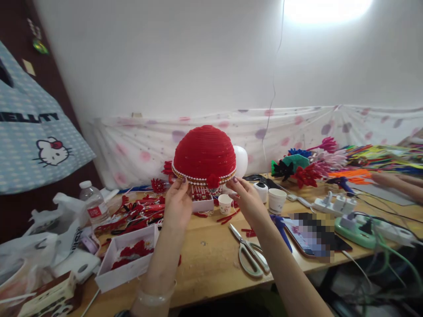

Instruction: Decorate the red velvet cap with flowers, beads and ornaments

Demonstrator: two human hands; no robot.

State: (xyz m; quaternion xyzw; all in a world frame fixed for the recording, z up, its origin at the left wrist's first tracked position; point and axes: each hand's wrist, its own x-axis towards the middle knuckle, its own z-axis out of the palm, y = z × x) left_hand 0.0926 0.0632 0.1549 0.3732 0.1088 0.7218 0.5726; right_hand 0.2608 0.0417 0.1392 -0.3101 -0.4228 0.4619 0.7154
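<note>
A red domed cap (205, 152), wrapped in fuzzy rows, hangs above the table between my hands. Pearl and gold bead strings run round its rim, with a red flower at the front and a short beaded fringe below. My left hand (179, 198) pinches the rim on the left side. On the right side, my right hand (244, 196) grips the same rim between thumb and fingers. Behind the cap a white rounded form (241, 161) is partly hidden. Scissors (249, 255) lie on the table below my right forearm.
A white box (127, 268) with red pieces sits at the left, near a water bottle (93, 202) and plastic bags. Paper cups (276, 201) stand behind my right hand. A phone (313, 235), a green power strip (355, 233) and a co-worker's arm (399, 182) are at the right.
</note>
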